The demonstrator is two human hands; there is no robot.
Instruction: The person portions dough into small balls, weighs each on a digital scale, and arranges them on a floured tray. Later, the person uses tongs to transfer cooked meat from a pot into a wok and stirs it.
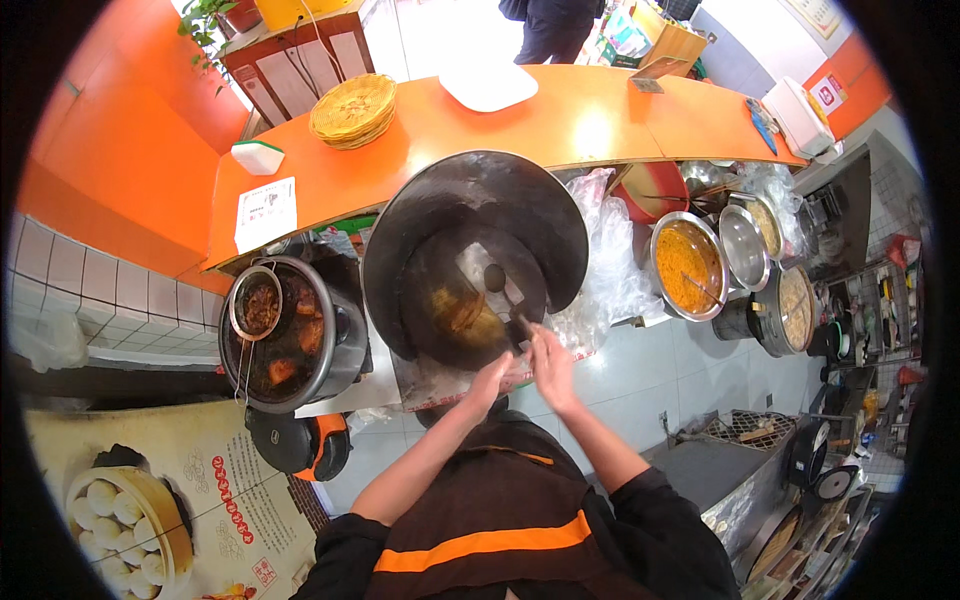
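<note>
In front of me stands a round dark surface inside a tall, curved black guard (pixel 480 180). Brownish, blurred food (pixel 465 319) lies on it, beside a pale metallic patch and a small round black knob (pixel 494 277). My right hand (pixel 553 367) is closed around the dark handle of a tool (pixel 521 319) at the near right rim; what kind of tool is unclear. Close to its left, my left hand (pixel 491 384) is at the near rim, palm turned inward and partly blurred; whether it holds something does not show.
At left is a large pot of dark broth (pixel 330 337) with a strainer (pixel 259 304) in it. Clear plastic bags (pixel 619 262) and a steel bowl of orange food (pixel 686 262) are at right. Beyond runs an orange counter (pixel 420 127) with woven baskets (pixel 352 109). A person (pixel 555 30) stands behind it.
</note>
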